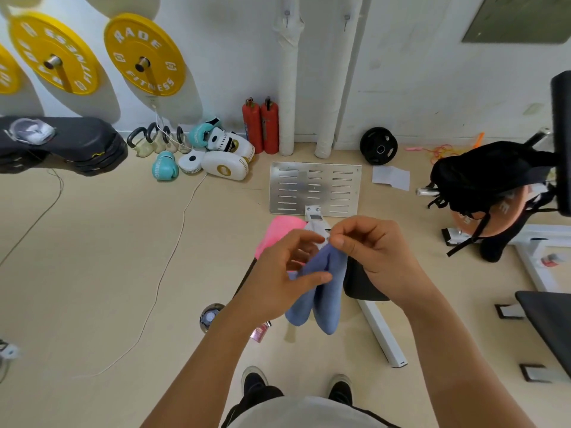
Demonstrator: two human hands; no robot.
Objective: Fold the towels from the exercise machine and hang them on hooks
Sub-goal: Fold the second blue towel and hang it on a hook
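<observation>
A blue towel [326, 291] hangs folded in front of me, its two lobes dangling toward the floor. My right hand [374, 251] pinches its top edge between thumb and fingers. My left hand [285, 273] grips the towel's left side, thumb pressed across the cloth. Behind my hands a pink towel [282, 227] lies over the exercise machine [315, 188], partly hidden by my left hand. Two small hooks [287, 14] [346, 18] are fixed high on the white wall.
Yellow weight plates [145, 55] hang on the left wall. Boxing gloves, pads [227, 163] and kettlebells crowd the floor by the wall, beside two red extinguishers [261, 126]. A black bag [488, 177] sits on a rack at right. A white cable [173, 251] crosses the floor.
</observation>
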